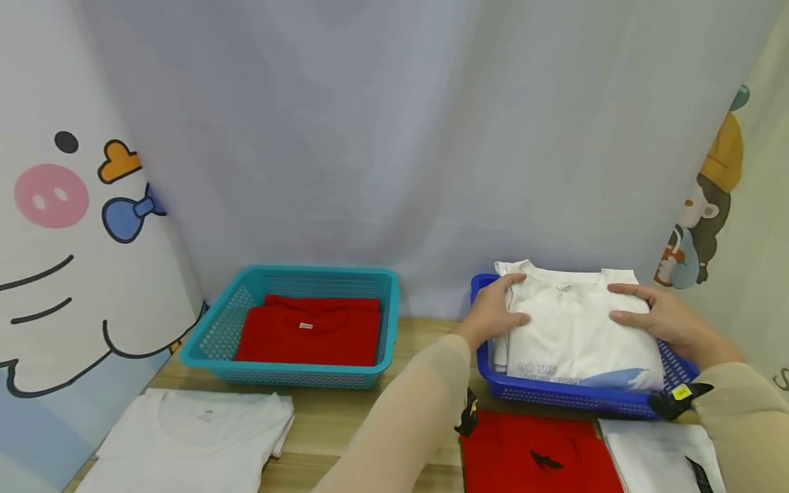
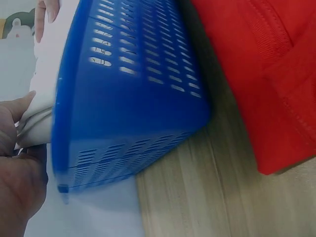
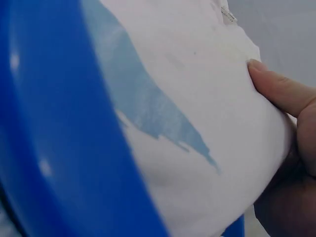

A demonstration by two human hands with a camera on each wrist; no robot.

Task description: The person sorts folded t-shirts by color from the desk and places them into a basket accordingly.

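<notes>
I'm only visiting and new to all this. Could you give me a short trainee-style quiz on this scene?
1. Multiple choice: the person's left grip and right grip both hold
a) a red shirt
b) a white shirt
c) a basket lid

2. True or false: the teal basket has nothing in it.

3. Fill in the colour: on the table, in front of the blue basket, lies ____ clothing beside white clothing.

Key
1: b.
2: False; a folded red garment lies inside.
3: red.
</notes>
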